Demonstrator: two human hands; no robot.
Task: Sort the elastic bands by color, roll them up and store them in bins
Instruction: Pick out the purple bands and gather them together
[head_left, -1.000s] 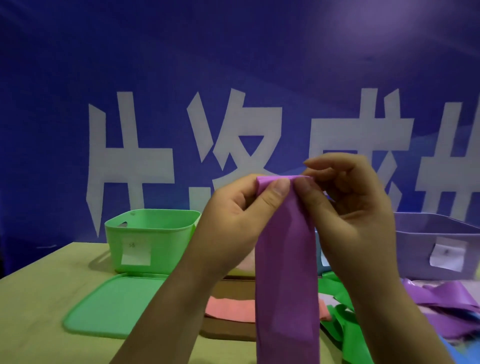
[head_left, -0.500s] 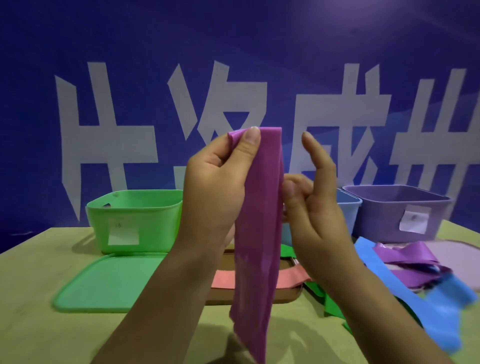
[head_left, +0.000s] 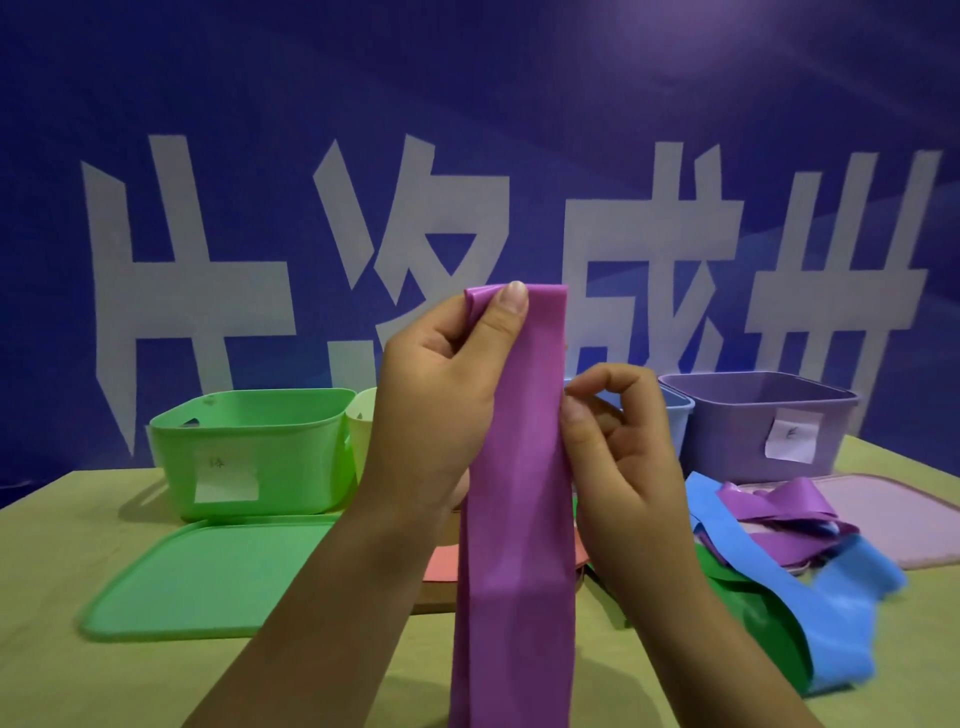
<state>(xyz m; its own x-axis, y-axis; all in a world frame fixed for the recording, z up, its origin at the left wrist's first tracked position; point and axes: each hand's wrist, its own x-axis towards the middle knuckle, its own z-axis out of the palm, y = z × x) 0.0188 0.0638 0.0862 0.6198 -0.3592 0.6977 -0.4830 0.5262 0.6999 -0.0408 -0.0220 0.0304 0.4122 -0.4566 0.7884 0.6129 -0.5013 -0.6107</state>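
A long purple elastic band (head_left: 519, 493) hangs straight down in front of me. My left hand (head_left: 441, 410) pinches its folded top end between thumb and fingers. My right hand (head_left: 618, 457) touches the band's right edge lower down, thumb and forefinger pinched at it. On the table to the right lie loose bands: blue (head_left: 831, 613), green (head_left: 748, 618) and purple (head_left: 779, 514). A pink band (head_left: 441, 566) lies behind my left arm. Along the back stand a green bin (head_left: 249, 447), a pale yellow bin (head_left: 361, 415), a blue bin (head_left: 678, 415) and a purple bin (head_left: 753, 431).
A green lid (head_left: 208, 577) lies flat in front of the green bin. A pink lid (head_left: 883, 519) lies at the right, under the loose bands. A brown lid edge (head_left: 436, 597) shows under the pink band. A blue banner wall stands behind the table.
My right hand let go of the band's top and slid down to its right edge. The left hand keeps the top. The view has shifted, showing more of the bins.
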